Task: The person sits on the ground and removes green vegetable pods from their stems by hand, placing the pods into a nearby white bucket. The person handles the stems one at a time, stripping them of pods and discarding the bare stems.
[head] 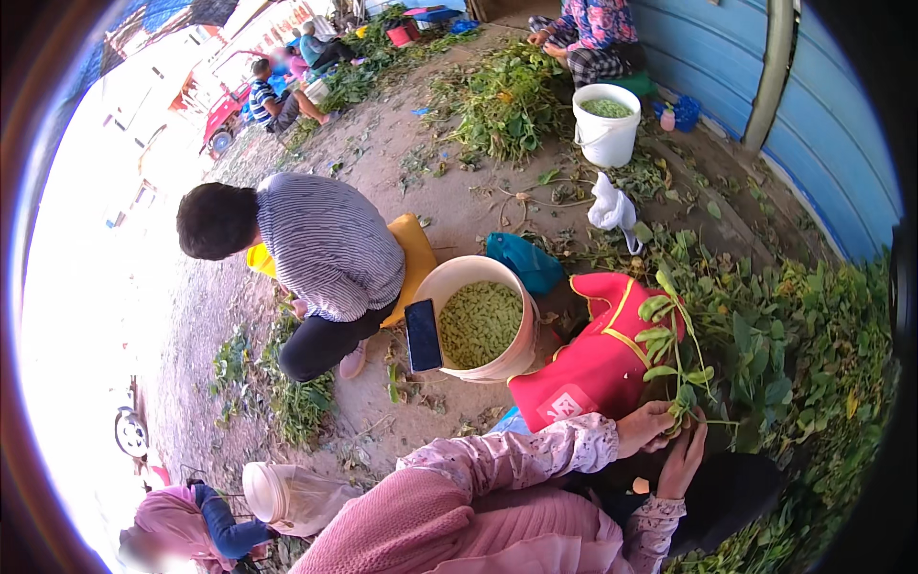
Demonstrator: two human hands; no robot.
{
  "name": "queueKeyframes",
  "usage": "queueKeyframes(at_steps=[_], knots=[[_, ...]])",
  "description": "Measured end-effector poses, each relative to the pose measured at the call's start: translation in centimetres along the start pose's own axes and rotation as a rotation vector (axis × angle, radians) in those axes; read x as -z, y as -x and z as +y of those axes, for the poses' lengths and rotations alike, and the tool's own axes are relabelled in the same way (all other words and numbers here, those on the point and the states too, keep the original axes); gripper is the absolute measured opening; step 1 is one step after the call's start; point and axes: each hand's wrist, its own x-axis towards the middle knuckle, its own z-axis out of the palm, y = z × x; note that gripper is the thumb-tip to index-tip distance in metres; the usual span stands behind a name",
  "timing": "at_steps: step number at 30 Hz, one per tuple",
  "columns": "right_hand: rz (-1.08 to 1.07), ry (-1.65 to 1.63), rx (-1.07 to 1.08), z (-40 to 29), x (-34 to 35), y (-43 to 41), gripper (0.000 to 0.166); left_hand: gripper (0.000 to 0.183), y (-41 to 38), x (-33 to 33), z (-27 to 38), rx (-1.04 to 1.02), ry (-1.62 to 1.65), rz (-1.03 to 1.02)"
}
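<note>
My left hand [647, 427] and my right hand [681, 459] meet at the lower right, both with fingers closed on the stem of a bean plant [674, 344]. Plump green pods and a few leaves stand up from the stem, over a red apron [595, 359] with yellow trim. Fingers and leaves partly hide the grip. To the left of the apron stands a whitish bucket [534, 337] with many green pods in it, and a dark phone [424, 335] rests at its rim. Behind the bucket lies a teal bag [526, 263].
Heaped bean plants [810, 387] cover the ground at the right. A person in a striped shirt [330, 244] sits left of the bucket. Farther off are a white bucket [607, 136] of pods, a white plastic bag [612, 204] and a blue wall [832, 129]. Another person [179, 524] is at the lower left.
</note>
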Motion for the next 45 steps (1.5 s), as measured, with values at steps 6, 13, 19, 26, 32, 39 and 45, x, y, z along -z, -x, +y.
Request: queueKeyframes(at_steps=[6,13,19,26,32,39,45], knots=[[-0.092,-0.078,-0.044,1.5,-0.1,-1.2,0.026,0.018,0.4,-0.3,1.8,0.125,0.159,-0.091],[-0.130,-0.072,0.001,2.6,0.4,-1.7,0.022,0.022,1.3,-0.8,2.7,0.062,0.190,-0.125],[-0.007,-0.266,-0.327,-3.2,1.5,-1.0,0.013,0.014,-0.6,0.4,0.4,-0.097,-0.127,0.115],[-0.089,-0.178,-0.233,-2.3,1.7,-0.3,0.016,0.016,-1.7,-0.1,-1.0,-0.072,0.073,0.017],[-0.235,-0.044,-0.200,-0.5,2.1,0.8,0.013,0.010,-0.6,-0.5,-0.1,-0.159,-0.146,0.128],[-0.209,0.096,-0.183,0.8,1.2,1.3,0.022,0.011,-0.3,0.2,-0.6,-0.213,-0.252,0.091],[-0.144,0.092,0.086,-0.6,1.2,0.9,0.030,0.014,-0.1,-1.1,0.8,-0.236,-0.483,0.221]])
